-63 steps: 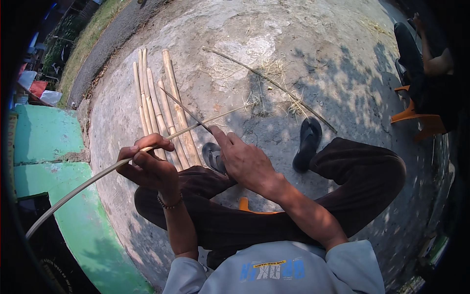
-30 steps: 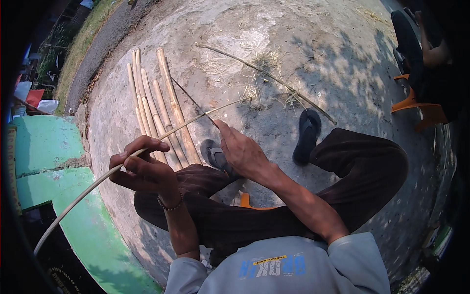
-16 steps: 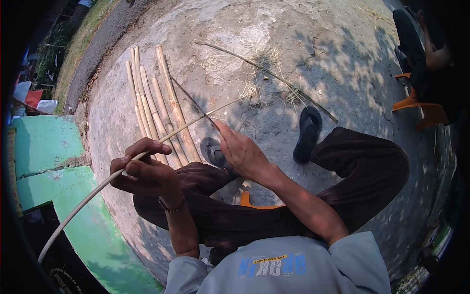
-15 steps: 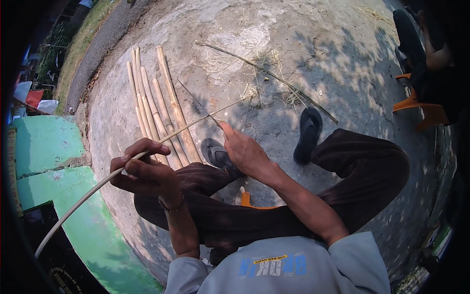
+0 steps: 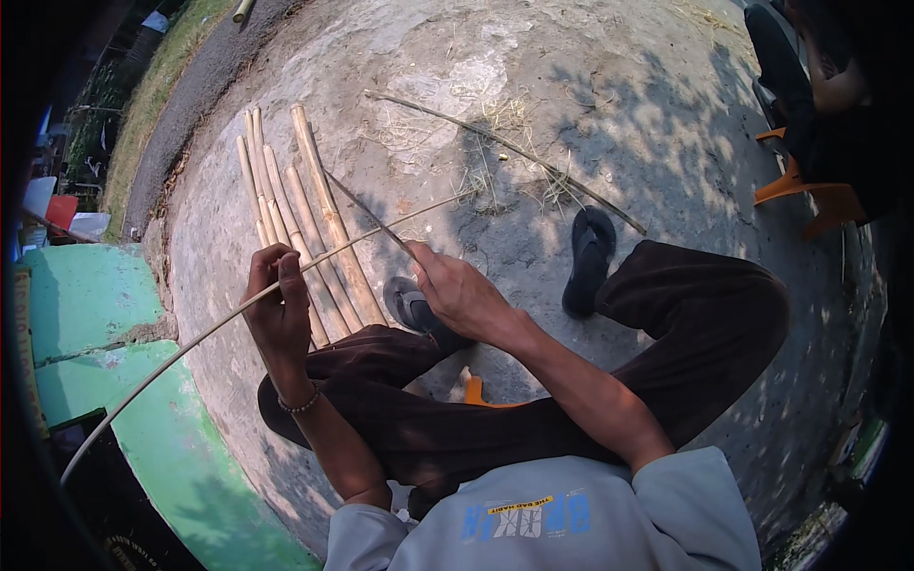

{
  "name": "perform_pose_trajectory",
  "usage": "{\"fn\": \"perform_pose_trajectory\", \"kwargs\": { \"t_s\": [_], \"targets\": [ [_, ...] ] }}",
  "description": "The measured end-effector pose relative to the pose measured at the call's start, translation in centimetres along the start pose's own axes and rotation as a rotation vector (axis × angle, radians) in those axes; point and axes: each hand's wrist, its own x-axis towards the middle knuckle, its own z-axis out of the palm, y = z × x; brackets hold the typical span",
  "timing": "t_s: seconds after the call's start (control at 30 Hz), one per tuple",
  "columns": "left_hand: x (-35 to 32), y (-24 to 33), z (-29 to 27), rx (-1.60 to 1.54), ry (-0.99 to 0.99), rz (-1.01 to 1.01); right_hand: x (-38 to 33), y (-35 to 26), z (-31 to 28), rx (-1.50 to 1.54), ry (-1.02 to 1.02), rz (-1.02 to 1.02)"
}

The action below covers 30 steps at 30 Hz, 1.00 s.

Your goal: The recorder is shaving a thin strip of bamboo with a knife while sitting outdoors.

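A long, thin bamboo stick [image 5: 171, 360] slants across in front of me, from the lower left up to its tip over the ground in the middle. My left hand [image 5: 278, 314] is closed on it in a pinch, fingers pointing up, with a beaded bracelet on the wrist. My right hand [image 5: 465, 295] grips a knife, its handle mostly hidden in the fist. The narrow dark knife blade [image 5: 362, 207] points up and left and crosses the stick between my two hands. In this view the blade and stick appear to touch.
Several bamboo poles [image 5: 329, 205] lie side by side on the ground beyond my left hand. A dark stick [image 5: 514, 143] lies farther off among pale shavings [image 5: 487, 183]. Green-painted concrete [image 5: 162, 419] borders the left. Another person sits on an orange stool [image 5: 809, 198] at far right.
My left hand has turned upright, its fingers now raised on the stick. My right hand and the knife have shifted slightly left. The view has moved a little.
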Motion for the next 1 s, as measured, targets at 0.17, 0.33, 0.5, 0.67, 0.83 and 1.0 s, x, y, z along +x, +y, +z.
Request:
{"fn": "perform_pose_trajectory", "kwargs": {
  "t_s": [0.17, 0.33, 0.5, 0.67, 0.83, 1.0],
  "targets": [
    [0.0, 0.4, 0.4, 0.042, -0.173, -0.110, 0.0, -0.1, -0.4, 0.020, 0.031, 0.014],
    [0.1, 0.9, 1.4, -0.157, -0.177, -0.187, 0.0, -0.9, -0.3, -0.008, 0.118, -0.133],
    [0.0, 0.9, 1.7, -0.162, -0.195, -0.209, 0.0, -2.8, -0.5, -0.029, -0.001, -0.066],
    [-0.5, 0.5, 3.0, -0.331, -0.124, -0.186, -0.3, -2.4, 0.1, -0.096, -0.094, -0.011],
    [-0.2, -0.1, 3.3, -0.313, -0.133, -0.129, 0.1, -1.9, -0.1, -0.194, -0.109, -0.031],
    [-0.3, -0.1, 3.5, -0.326, -0.114, -0.115, -0.1, -3.2, 0.0, -0.256, -0.141, 0.035]
  ]
}}
